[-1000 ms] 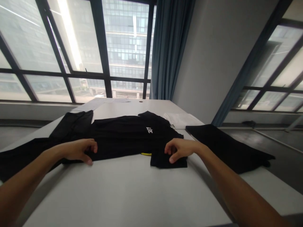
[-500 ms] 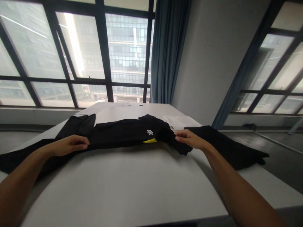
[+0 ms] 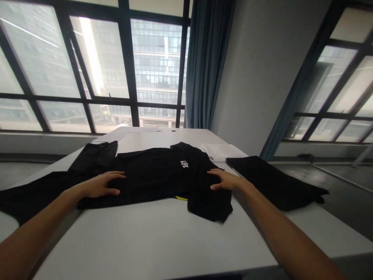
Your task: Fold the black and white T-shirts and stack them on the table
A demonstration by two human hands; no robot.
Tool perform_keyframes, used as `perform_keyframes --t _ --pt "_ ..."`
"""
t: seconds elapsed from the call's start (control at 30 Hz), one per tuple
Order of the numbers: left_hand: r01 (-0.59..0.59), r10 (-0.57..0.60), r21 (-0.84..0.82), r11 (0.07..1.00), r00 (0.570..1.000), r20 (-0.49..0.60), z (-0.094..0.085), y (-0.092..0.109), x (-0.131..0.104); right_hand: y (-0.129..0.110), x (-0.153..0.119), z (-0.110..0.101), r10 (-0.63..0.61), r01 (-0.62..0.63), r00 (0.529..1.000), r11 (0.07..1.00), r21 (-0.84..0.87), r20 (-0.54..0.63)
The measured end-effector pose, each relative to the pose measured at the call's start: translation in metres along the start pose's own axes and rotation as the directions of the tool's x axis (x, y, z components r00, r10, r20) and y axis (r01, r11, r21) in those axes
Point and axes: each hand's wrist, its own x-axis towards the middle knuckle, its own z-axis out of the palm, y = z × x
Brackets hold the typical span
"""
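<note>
A black T-shirt (image 3: 157,171) with white lettering on the chest lies spread sideways across the white table (image 3: 140,241). Its collar end points right, and one short sleeve hangs toward me over the tabletop. A bit of yellow (image 3: 181,198) peeks out at its near edge. My left hand (image 3: 101,184) is over the shirt's hem end with fingers apart, holding nothing. Over the shoulder and sleeve area is my right hand (image 3: 223,179), also with spread fingers and nothing gripped. Whether the fingertips touch the cloth I cannot tell.
Dark folded cloth (image 3: 94,157) and more black fabric (image 3: 35,192) lie at the left. A black garment (image 3: 274,182) rests on the right side, and white, plastic-looking material (image 3: 223,151) sits behind the shirt. Windows and a blue curtain (image 3: 208,66) stand beyond the table.
Both hands have let go of the shirt's near edge and opened. That edge and the sleeve, raised and bunched before, now lie flat, closer to me. Less yellow shows.
</note>
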Motion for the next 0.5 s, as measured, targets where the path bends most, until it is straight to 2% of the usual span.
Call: perform_keyframes --t 0.13,0.23,0.3,0.4,0.5 --pt "0.031 -0.035 0.04 0.999 0.994 0.104 0.006 -0.013 0.003 0.025 0.002 -0.005 0.09 -0.092 0.986 0.996 0.01 0.143" --pt "0.027 -0.035 0.065 0.997 0.991 0.13 0.0 -0.014 -0.002 0.029 -0.001 -0.011 0.089 -0.092 0.987 0.996 0.015 0.131" --pt "-0.003 -0.005 0.075 0.997 0.994 0.109 -0.002 -0.006 -0.004 0.021 -0.003 -0.011 0.028 -0.029 0.997 1.0 0.012 0.066" --pt "-0.097 0.096 0.02 0.995 0.994 0.054 0.004 0.017 -0.002 -0.004 -0.003 -0.004 -0.126 0.126 0.992 0.992 0.019 0.0" --pt "-0.174 0.174 -0.009 0.985 0.984 0.044 0.017 0.037 0.006 -0.028 -0.002 0.007 -0.204 0.203 0.978 0.979 0.034 0.037"
